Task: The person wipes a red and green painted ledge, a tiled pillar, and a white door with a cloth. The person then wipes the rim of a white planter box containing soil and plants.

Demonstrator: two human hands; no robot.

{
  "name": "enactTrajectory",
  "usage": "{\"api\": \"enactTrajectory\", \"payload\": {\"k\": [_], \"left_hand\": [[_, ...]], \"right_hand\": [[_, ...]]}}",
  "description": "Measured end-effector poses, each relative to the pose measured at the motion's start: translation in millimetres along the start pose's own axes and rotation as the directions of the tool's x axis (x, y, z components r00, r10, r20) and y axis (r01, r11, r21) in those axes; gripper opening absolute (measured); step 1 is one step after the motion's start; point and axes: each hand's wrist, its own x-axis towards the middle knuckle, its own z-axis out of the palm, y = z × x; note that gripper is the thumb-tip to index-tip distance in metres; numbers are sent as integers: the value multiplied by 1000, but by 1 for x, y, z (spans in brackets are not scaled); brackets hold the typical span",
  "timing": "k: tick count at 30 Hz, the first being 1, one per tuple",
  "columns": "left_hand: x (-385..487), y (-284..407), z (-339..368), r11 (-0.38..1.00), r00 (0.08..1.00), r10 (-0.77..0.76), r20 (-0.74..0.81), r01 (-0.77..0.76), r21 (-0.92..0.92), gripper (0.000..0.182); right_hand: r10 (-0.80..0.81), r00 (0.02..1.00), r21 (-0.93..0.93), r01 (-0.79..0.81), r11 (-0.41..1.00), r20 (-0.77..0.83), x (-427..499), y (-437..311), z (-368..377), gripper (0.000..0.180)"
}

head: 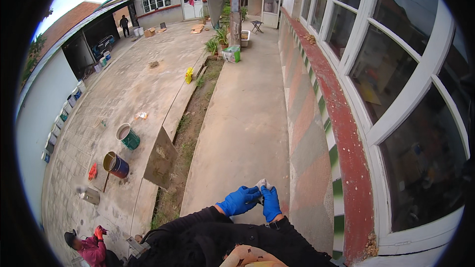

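Note:
My left hand point(239, 201), in a blue glove, pinches a crumpled whitish cloth point(264, 183) from one side. On its other side, my right hand point(271, 203) in a matching glove grips it too. The fingers of both hands meet around the cloth in front of my body. Something small and dark shows between them, too hidden to name. Below the hands runs a concrete walkway point(248, 111).
To the right is a red window sill point(334, 111) under white-framed windows point(393, 63). A planting strip point(193, 118) and an upright board point(160, 159) lie left. Beyond are a green bucket point(130, 139), a dark bucket point(118, 166), and a seated person point(92, 246). Another person point(124, 26) stands far off.

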Motion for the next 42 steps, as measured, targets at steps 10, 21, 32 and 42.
{"api": "enactTrajectory", "payload": {"k": [10, 21, 32, 42], "left_hand": [[91, -102, -68, 850, 888, -459, 18, 445, -281, 75], [186, -256, -236, 895, 864, -444, -238, 416, -158, 67], [308, -373, -305, 945, 901, -313, -300, 327, -3, 50], [530, -503, -385, 825, 880, -455, -136, 360, -436, 59]], "right_hand": [[-110, 989, -5, 111, 994, 97, 134, -27, 29, 15], [-67, 983, -171, 97, 981, 172, 341, -71, 190, 32], [102, 967, -122, -75, 990, 233, 531, -107, 222, 27], [98, 959, -160, -56, 985, 267, 755, -221, 230, 28]]}}
